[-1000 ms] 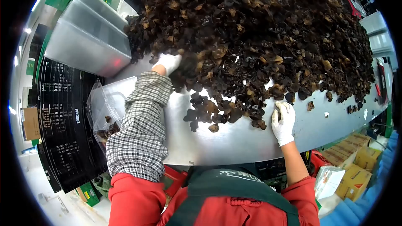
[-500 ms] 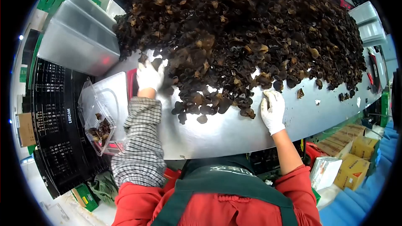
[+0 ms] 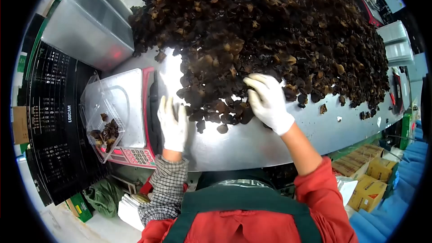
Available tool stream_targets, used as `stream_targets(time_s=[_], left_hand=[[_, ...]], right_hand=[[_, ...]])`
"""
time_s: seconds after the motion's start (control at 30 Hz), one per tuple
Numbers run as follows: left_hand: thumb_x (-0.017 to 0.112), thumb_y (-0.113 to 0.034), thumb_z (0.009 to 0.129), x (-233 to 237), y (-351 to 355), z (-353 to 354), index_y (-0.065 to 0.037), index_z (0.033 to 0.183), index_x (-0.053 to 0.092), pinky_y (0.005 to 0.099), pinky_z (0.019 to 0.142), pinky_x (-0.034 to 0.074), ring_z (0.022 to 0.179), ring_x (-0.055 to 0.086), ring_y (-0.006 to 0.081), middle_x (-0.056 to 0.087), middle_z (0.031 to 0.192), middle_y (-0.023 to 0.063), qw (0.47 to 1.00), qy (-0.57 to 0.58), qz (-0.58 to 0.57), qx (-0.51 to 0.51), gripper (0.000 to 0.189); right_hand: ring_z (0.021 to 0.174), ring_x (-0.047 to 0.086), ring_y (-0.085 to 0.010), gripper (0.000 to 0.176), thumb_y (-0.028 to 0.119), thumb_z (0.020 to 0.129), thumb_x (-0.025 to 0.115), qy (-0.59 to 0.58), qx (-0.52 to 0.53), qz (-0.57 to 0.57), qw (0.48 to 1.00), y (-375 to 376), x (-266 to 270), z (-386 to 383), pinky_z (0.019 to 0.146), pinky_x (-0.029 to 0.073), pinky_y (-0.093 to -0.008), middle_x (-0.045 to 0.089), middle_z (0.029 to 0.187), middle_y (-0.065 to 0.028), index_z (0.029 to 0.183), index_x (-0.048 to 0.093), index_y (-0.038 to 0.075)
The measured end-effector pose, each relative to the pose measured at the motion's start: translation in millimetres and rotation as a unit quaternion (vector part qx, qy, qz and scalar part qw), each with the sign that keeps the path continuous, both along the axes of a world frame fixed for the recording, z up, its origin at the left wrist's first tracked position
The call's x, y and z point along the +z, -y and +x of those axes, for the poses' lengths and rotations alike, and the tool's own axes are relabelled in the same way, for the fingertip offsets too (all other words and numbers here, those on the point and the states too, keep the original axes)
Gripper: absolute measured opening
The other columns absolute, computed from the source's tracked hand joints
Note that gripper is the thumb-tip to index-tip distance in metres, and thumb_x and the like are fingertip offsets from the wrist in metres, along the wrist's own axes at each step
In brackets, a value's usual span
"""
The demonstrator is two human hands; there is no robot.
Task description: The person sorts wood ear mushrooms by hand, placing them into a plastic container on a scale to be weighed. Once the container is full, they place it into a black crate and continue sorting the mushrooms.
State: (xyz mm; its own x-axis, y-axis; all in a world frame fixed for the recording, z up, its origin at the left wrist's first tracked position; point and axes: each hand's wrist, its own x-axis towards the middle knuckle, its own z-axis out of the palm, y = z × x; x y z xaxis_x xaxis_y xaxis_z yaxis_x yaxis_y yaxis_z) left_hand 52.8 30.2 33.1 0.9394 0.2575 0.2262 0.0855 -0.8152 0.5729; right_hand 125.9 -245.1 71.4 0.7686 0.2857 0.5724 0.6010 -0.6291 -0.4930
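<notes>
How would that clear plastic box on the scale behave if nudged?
The clear plastic box looks thin-walled, so probably light and slightly flexible. It might slide on the scale's smooth metal plate, and the loose dark pieces inside could shift.

Head cam looks fwd + down over worktable [image 3: 216, 150].

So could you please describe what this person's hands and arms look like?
The left hand and right hand each wear a white glove. The left arm has a black-and-white checked sleeve cover below a red sleeve. The right arm shows only a red sleeve, ending short of the glove.
</notes>
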Motion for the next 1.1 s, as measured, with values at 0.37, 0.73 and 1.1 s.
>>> stream_targets(time_s=[0.37, 0.73, 1.1], left_hand=[[0.066, -0.019, 0.084, -40.2, 8.4, -18.5, -0.001, 0.14, 0.039, 0.0531, 0.11, 0.027, 0.133, 0.029, 0.0461, 0.022, 0.151, 0.0288, 0.998, 0.06, 0.004, -0.032, 0.065], [0.067, -0.016, 0.082, -45.2, 9.8, -17.9, -0.001, 0.14, 0.039, 0.0517, 0.109, 0.029, 0.131, 0.033, 0.046, 0.026, 0.149, 0.0287, 0.996, 0.069, -0.002, -0.057, 0.066], [0.067, -0.014, 0.079, -46.8, 10.3, -16.8, -0.003, 0.137, 0.045, 0.0512, 0.108, 0.03, 0.129, 0.035, 0.0454, 0.032, 0.147, 0.0275, 0.995, 0.073, 0.01, -0.07, 0.063]], right_hand=[[0.108, 0.058, -0.0373, 0.022, 0.008, 0.072, 0.067, 0.065, -0.103, -0.181, 0.976, 77.0, -26.2, 90.5, 0.093, 0.048, -0.0454, 0.061, 0.116, -0.02, 0.093, 0.063, 0.001], [0.118, 0.051, -0.0375, 0.041, 0.026, 0.08, 0.065, -0.037, 0.033, -0.081, 0.995, -77.8, -19.1, 44.2, 0.102, 0.039, -0.049, 0.056, 0.125, -0.0207, 0.115, 0.062, 0.004], [0.116, 0.048, -0.0401, 0.048, 0.012, 0.061, 0.07, -0.037, -0.062, -0.24, 0.968, 51.6, -19.4, -29.4, 0.1, 0.038, -0.049, 0.051, 0.127, -0.0234, 0.107, 0.06, 0.003]])
